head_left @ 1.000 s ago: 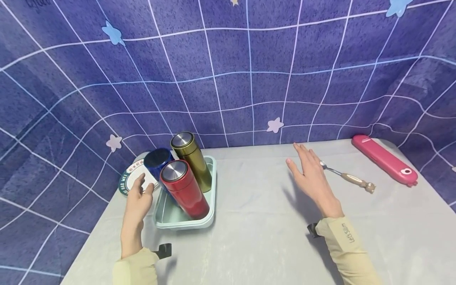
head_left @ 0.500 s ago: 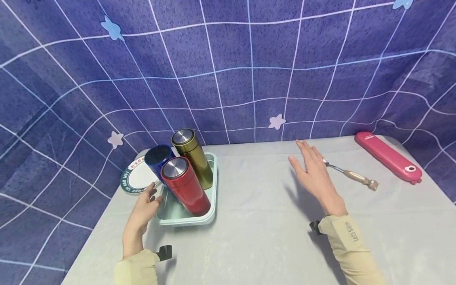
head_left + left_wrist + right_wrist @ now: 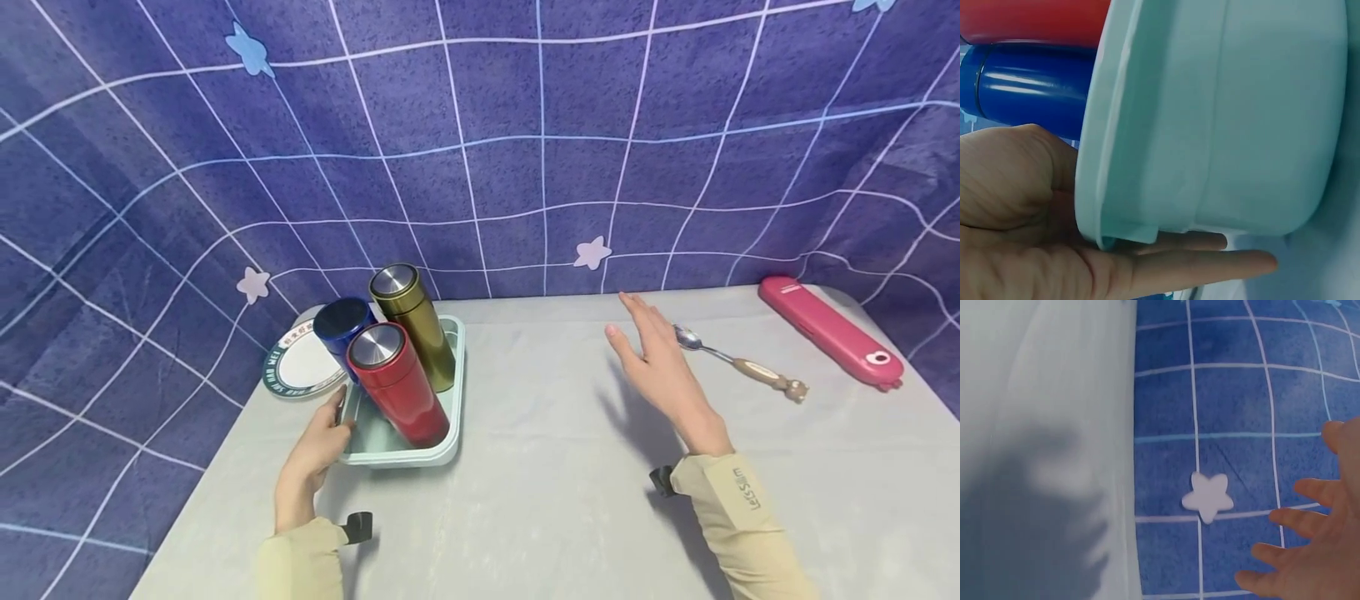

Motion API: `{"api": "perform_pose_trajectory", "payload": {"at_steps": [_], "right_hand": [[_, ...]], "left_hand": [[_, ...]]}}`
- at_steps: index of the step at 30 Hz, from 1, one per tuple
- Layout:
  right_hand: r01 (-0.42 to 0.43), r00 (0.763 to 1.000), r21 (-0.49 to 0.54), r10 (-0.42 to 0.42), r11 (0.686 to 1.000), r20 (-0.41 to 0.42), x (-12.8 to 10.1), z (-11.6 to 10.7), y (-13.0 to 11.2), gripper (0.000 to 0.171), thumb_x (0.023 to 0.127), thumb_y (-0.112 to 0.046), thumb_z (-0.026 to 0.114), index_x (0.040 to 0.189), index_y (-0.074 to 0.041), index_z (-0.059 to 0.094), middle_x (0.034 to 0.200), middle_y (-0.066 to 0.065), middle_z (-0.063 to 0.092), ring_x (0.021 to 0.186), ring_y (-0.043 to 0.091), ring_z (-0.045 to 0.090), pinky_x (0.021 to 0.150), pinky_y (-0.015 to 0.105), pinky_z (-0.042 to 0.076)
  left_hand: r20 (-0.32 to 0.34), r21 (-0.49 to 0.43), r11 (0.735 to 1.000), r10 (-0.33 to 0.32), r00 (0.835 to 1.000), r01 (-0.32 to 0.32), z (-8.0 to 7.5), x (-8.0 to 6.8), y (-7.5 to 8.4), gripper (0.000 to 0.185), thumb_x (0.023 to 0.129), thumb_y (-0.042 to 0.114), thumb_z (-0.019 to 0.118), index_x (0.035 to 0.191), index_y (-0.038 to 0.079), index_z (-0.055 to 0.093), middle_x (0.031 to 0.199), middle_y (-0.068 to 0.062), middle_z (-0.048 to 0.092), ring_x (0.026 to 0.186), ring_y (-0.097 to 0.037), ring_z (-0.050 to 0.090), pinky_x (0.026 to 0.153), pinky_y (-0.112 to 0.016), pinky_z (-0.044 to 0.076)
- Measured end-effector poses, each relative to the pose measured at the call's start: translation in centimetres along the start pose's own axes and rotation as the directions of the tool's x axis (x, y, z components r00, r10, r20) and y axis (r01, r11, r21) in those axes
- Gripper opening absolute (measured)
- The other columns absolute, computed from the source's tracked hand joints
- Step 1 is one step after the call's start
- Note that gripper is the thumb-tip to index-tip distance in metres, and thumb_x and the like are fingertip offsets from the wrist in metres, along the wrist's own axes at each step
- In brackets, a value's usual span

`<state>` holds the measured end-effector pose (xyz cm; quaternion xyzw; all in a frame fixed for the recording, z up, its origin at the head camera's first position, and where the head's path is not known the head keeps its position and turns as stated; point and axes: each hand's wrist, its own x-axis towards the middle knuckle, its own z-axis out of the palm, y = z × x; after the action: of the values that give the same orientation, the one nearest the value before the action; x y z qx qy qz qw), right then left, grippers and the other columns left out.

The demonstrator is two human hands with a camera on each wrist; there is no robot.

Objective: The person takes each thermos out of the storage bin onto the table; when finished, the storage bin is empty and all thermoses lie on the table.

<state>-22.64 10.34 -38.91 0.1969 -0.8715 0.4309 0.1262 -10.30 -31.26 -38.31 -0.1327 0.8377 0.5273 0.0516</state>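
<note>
My left hand is at the near left corner of a pale green plastic tub. In the left wrist view the tub's rim lies between the thumb and the fingers, which stretch along the outer wall; the thumb tip is hidden behind the rim. Inside the tub stand a red thermos, a blue thermos and a gold thermos, with silver tops on the red and gold ones. Held above the table with fingers extended, my right hand has nothing in it, left of a spoon.
A white plate with a green lettered rim lies behind the tub to the left, partly covered by it. At the far right is a pink case with an eye on it. A blue gridded cloth hangs behind the table.
My left hand has moved forward and right from beside the plate, lowering onto the tub's rim. The right hand stays almost where it was, and the view has shifted slightly.
</note>
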Motion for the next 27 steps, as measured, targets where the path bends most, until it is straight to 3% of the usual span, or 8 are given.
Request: {"api": "perform_pose_trajectory", "payload": {"at_steps": [4,6,9,15,21,27], "right_hand": [[-0.011,0.999,0.077,0.007,0.997,0.041,0.1,0.6,-0.9,0.058,0.098,-0.04,0.043,0.149,-0.015,0.029,0.151,0.01,0.029,0.138,0.033,0.023,0.111,0.052,0.018],[-0.018,0.998,0.124,0.009,0.992,0.068,0.2,1.0,-1.4,0.057,0.099,-0.039,0.043,0.149,-0.015,0.03,0.151,0.008,0.031,0.138,0.031,0.025,0.111,0.051,0.021],[-0.032,0.994,0.225,0.007,0.974,0.111,0.3,1.8,-2.4,0.055,0.099,-0.037,0.043,0.148,-0.015,0.031,0.15,0.009,0.033,0.137,0.031,0.027,0.11,0.051,0.025],[-0.058,0.98,0.421,-0.029,0.905,0.197,0.6,3.9,-4.2,0.056,0.099,-0.03,0.046,0.149,-0.014,0.027,0.149,0.015,0.033,0.135,0.033,0.031,0.108,0.05,0.029],[-0.046,0.963,0.504,-0.095,0.863,0.252,0.5,6.6,-5.8,0.066,0.096,-0.023,0.055,0.151,-0.018,0.02,0.151,0.012,0.029,0.136,0.032,0.03,0.108,0.046,0.029],[-0.044,0.943,0.541,-0.143,0.84,0.299,0.1,9.1,-8.2,0.078,0.09,-0.018,0.063,0.152,-0.013,0.016,0.153,0.012,0.025,0.134,0.034,0.031,0.106,0.042,0.032]], "left_hand": [[-0.007,-0.04,0.999,0.0,1.0,-0.001,0.0,0.1,-0.2,0.071,0.083,-0.013,0.027,0.147,-0.006,-0.003,0.148,-0.037,0.008,0.119,-0.047,0.039,0.083,-0.046,0.052],[-0.008,-0.063,0.998,0.0,1.0,-0.001,0.0,0.2,-0.2,0.072,0.082,-0.013,0.026,0.148,-0.005,-0.003,0.147,-0.038,0.009,0.111,-0.048,0.046,0.073,-0.044,0.056],[-0.003,-0.091,0.996,-0.001,1.0,0.001,0.0,0.3,-0.2,0.073,0.082,-0.013,0.026,0.148,-0.003,-0.003,0.146,-0.039,0.01,0.105,-0.048,0.051,0.069,-0.042,0.057],[0.018,-0.138,0.99,0.001,1.0,0.002,-0.2,0.4,-0.6,0.073,0.084,-0.012,0.026,0.149,0.001,-0.005,0.145,-0.039,0.009,0.099,-0.049,0.053,0.067,-0.047,0.057],[0.033,-0.173,0.985,0.0,0.999,0.006,-0.3,0.0,-0.8,0.073,0.085,-0.012,0.025,0.149,0.001,-0.006,0.145,-0.04,0.009,0.094,-0.052,0.055,0.066,-0.051,0.056],[0.029,-0.172,0.985,0.001,1.0,0.004,-0.3,-0.2,-1.0,0.072,0.085,-0.012,0.026,0.149,0.0,-0.005,0.145,-0.04,0.008,0.094,-0.052,0.056,0.066,-0.051,0.056]]}}
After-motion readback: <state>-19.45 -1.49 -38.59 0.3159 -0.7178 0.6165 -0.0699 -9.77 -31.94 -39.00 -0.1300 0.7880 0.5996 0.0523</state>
